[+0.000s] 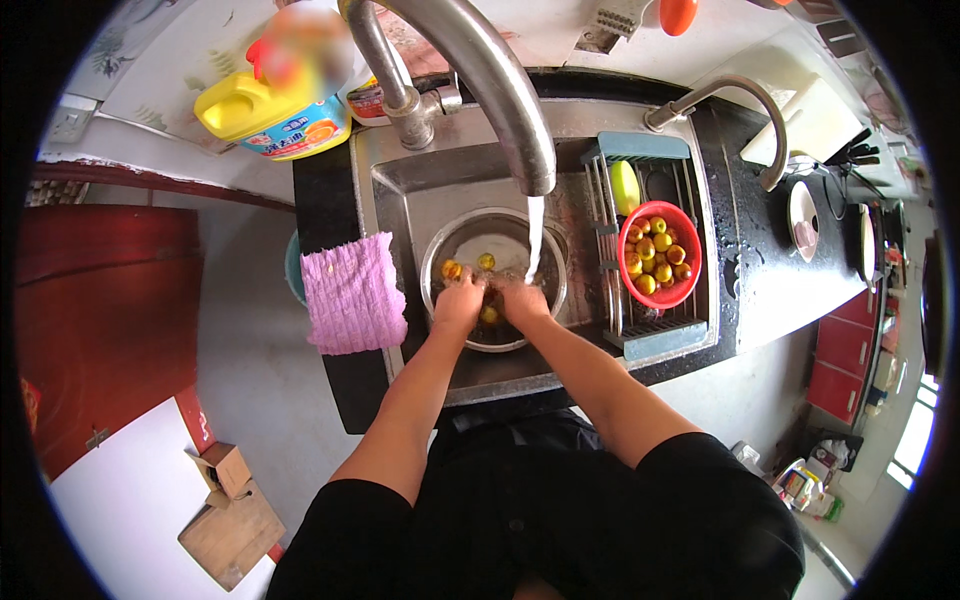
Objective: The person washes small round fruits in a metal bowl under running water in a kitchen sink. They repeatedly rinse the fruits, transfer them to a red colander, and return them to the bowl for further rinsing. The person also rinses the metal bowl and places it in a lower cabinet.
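Observation:
My left hand (459, 300) and my right hand (521, 298) reach side by side into a round metal basin (497, 347) of water in the steel sink. Their fingertips are under the surface, so what they hold is hidden. Small yellow-red fruits (486, 262) lie in the water around them. From the large curved faucet (534, 176), a stream of water (535, 232) falls beside my right fingers. On the right, a red plastic bowl (623, 259) full of similar fruits rests on a dish rack (664, 341), next to a green oblong item (624, 187).
A pink cloth (354, 296) lies over the counter left of the sink. Yellow detergent jugs (277, 124) stand at the back left. A smaller curved tap (776, 142) rises at the right, before a white cutting board (806, 124) and a plate (799, 206).

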Motion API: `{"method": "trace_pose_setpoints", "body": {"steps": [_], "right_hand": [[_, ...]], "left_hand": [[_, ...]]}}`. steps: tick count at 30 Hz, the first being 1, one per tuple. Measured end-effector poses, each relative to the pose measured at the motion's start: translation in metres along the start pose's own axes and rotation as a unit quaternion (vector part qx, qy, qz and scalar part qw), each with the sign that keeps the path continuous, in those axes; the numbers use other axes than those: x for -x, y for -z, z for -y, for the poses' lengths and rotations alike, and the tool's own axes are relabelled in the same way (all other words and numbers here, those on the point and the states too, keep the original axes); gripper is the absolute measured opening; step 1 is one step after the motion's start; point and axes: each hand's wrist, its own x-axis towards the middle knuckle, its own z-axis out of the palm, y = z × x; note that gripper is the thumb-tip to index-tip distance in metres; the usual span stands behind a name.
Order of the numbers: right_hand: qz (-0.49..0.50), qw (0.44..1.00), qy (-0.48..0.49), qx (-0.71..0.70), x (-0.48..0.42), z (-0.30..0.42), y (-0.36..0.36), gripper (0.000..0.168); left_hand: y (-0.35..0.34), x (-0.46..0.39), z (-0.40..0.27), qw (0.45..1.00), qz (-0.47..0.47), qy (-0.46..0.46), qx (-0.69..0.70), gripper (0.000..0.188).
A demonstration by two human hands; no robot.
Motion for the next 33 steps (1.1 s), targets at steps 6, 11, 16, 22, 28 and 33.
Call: {"method": "trace_pose_setpoints", "body": {"steps": [6, 11, 16, 22, 28, 33], "right_hand": [[-0.093, 0.935, -0.075, -0.334, 0.005, 0.009, 0.021, 0.041], [-0.169, 0.910, -0.007, -0.379, -0.015, -0.013, 0.006, 0.052], [-0.188, 0.920, 0.112, -0.324, -0.004, -0.010, 0.029, 0.051], [-0.047, 0.973, 0.098, -0.205, -0.022, -0.022, 0.051, 0.088], [0.049, 0.963, 0.020, -0.264, -0.033, -0.049, 0.014, 0.096], [0.104, 0.924, -0.092, -0.357, -0.003, -0.013, 0.031, 0.085]], "left_hand": [[-0.001, -0.010, 0.007, 0.965, -0.085, 0.054, 0.243, 0.041], [0.001, -0.022, 0.000, 0.927, -0.116, -0.020, 0.357, 0.051], [0.027, -0.016, 0.002, 0.960, -0.092, -0.079, 0.254, 0.058], [0.036, -0.027, 0.021, 0.987, 0.009, -0.033, 0.155, 0.078], [0.034, -0.032, 0.021, 0.841, 0.220, 0.197, 0.453, 0.075], [0.040, -0.011, 0.014, 0.655, 0.259, 0.321, 0.634, 0.081]]}}
